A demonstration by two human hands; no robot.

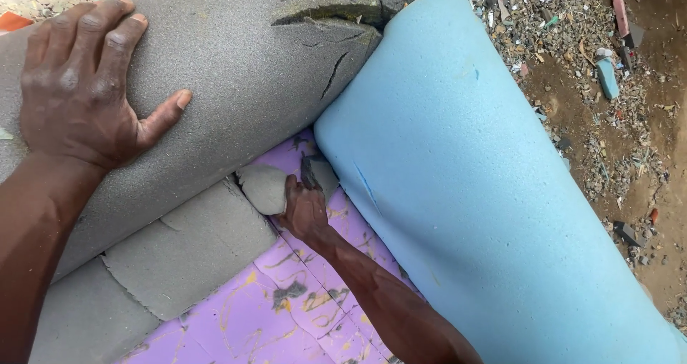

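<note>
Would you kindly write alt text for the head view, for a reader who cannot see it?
A person's left hand lies flat on a cracked grey foam roll, while the right hand grips a small grey foam piece in the gap beside a blue foam roll. Purple foam lies underneath; littered dirt ground is at right.

- Left hand (75,85) lies flat, fingers spread, on the grey foam roll (236,71), which is cracked near its top edge
- Right hand (304,210) reaches down between the rolls, gripping a small grey foam scrap (263,187)
- Blue foam roll (472,171) lies just beside the grey one, touching it
- Purple patterned sheet (286,307) lies under both, with flat grey foam pieces (186,253) along its left edge
- Littered dirt ground (608,99) at the right
</note>
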